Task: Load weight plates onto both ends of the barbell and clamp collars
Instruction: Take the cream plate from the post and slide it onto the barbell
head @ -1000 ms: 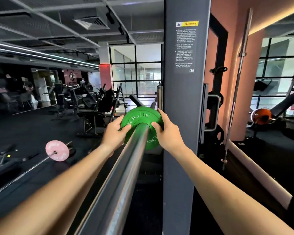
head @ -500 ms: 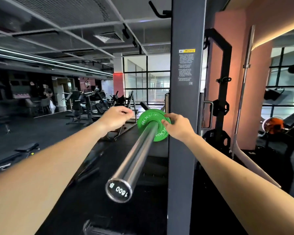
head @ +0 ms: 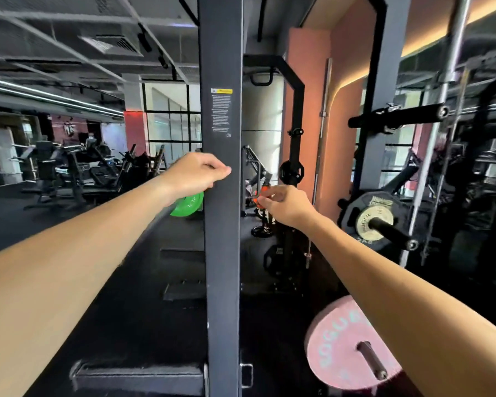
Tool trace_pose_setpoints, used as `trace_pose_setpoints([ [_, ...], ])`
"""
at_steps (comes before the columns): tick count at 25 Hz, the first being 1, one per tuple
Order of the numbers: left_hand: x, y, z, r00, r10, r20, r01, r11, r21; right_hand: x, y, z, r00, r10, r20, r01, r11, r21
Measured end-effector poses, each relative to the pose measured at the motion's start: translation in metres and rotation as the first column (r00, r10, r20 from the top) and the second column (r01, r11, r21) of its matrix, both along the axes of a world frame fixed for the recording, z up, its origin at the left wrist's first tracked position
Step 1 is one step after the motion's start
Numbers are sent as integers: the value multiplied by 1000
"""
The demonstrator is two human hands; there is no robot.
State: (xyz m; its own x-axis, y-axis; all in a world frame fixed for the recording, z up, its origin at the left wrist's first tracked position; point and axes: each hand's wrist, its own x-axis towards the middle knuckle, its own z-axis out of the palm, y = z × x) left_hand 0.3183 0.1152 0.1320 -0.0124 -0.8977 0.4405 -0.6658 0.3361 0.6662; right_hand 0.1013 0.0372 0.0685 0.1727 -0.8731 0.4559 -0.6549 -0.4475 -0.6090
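While the left hand (head: pixel 196 173) curls empty, the right hand's (head: pixel 284 206) grip pinches an orange collar (head: pixel 261 193).

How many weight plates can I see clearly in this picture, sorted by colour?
Green plate: 1
Pink plate: 1
Black plate with a pale centre: 1
Total: 3
Some smaller dark discs behind the post are too dim to count.
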Motion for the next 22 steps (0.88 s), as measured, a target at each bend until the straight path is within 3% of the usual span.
trace_pose_setpoints([
  [7,-171,-99,-54,984,-180,-3,179,977,114,-194,-52,-19,982,-184,-45,185,982,39],
  [13,-351,-245,-120,978,-200,-62,209,949,237,-361,-190,-58,955,-290,-66,297,943,149],
  [17,-409,-320,-158,991,-74,-111,103,953,285,-398,-269,-90,969,-237,-77,249,937,247],
  [22,-432,-364,-184,997,59,-60,-39,956,291,-400,-309,-114,963,-225,150,171,937,304],
])
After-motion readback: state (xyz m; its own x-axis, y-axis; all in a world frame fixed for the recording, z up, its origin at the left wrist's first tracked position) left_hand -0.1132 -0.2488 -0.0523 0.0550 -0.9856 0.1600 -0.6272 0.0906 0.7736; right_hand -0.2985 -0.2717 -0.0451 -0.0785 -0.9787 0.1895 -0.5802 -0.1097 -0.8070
